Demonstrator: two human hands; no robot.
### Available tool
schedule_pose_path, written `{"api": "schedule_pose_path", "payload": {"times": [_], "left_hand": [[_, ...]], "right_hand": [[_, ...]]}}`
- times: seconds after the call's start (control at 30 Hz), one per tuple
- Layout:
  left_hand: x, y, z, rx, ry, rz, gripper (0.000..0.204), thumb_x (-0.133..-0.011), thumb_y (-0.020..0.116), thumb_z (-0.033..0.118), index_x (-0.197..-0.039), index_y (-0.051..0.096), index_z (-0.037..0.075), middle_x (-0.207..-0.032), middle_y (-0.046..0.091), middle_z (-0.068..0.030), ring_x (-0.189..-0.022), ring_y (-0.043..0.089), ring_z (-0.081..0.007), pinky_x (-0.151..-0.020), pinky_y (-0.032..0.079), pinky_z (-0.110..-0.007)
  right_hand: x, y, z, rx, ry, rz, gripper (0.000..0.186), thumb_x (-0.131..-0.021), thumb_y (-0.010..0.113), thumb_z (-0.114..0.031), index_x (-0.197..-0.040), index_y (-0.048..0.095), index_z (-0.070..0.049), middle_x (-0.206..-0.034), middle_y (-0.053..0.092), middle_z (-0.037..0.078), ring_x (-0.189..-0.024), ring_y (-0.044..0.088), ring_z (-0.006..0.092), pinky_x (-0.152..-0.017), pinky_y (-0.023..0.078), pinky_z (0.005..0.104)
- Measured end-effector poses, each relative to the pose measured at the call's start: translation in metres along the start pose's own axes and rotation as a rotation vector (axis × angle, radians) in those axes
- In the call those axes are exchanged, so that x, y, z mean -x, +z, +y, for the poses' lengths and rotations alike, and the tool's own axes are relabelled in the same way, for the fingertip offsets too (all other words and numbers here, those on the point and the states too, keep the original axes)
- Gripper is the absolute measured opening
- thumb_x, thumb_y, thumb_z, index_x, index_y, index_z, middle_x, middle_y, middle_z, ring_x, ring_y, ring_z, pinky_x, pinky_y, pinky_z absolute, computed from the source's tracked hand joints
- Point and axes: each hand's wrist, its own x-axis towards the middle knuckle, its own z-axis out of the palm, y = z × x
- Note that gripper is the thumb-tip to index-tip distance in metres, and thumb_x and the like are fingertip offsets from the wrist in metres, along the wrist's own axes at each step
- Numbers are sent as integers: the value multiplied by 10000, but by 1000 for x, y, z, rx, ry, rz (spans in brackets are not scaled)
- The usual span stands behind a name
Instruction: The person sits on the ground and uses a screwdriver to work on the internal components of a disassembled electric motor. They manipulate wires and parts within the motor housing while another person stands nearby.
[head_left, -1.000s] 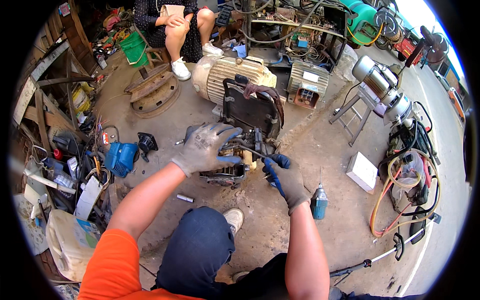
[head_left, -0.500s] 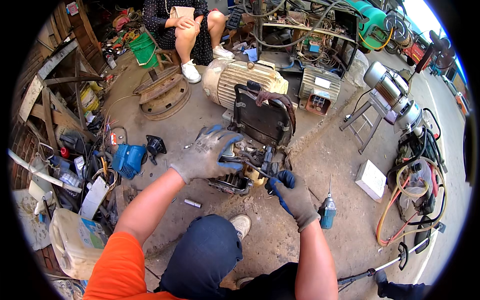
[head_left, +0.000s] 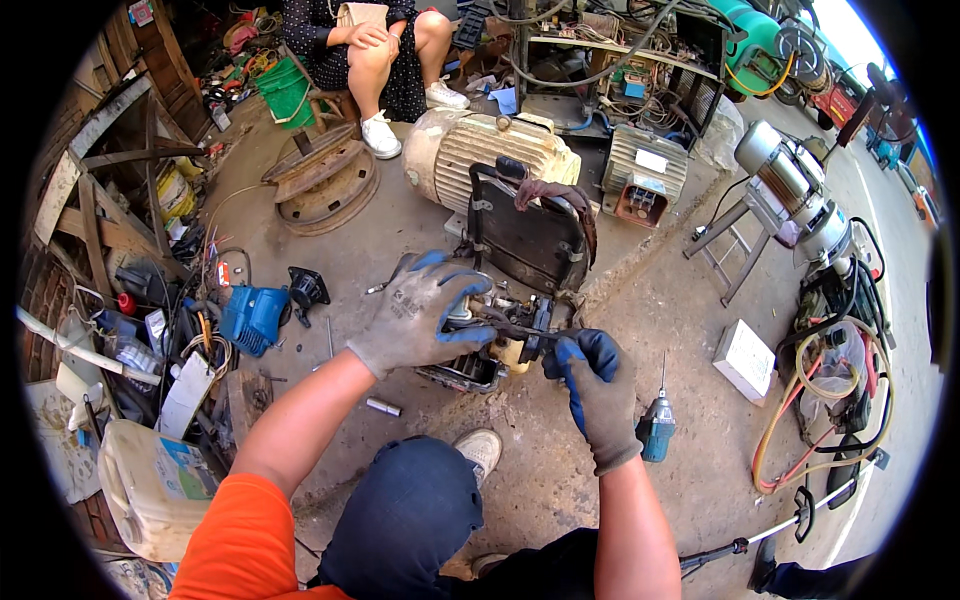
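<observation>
A partly dismantled small engine with dark and metal parts sits on the ground in front of me, against a black frame with a padded backplate. My left hand, in a grey glove with blue fingers, curves its fingers and thumb around a metal part on the engine's left side. At the engine's right side my right hand, gloved alike, pinches the end of a thin dark rod or hose; its exact kind is hidden. Below the hands lies an open metal housing.
A blue cordless drill stands right of my hand, and a metal socket lies near my knee. Behind are a large motor, a smaller motor and a rusty wheel rim. A person sits beyond.
My right hand has turned more upright at nearly the same spot, its fingers still pinched. My left hand has shifted slightly right along the engine.
</observation>
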Motion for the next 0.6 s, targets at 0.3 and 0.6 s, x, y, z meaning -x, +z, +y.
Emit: {"api": "schedule_pose_path", "payload": {"times": [0.3, 0.6], "left_hand": [[5, -10, -2, -23, -8, -55, 693, -718, 791, 429, -1290, 548, 123, -1273, 554, -140, -1207, 498, -399, -1037, 380, -524], [97, -92, -42, 168, -506, 160, 608, -832, 735, 323, -1337, 508, 72, -1329, 514, -160, -1218, 506, -345, -1042, 408, -417]], "right_hand": [[-4, -10, 21, 249, 133, -26, 321, -921, 653, -135, -1187, 588, 33, -1040, 657, 85, -901, 589, 121, -808, 488, 256], [34, -52, 1, 528, 133, 77, 511, -911, 674, -179, -1347, 494, 19, -1266, 583, 172, -1122, 575, 217, -946, 463, 318]]}}
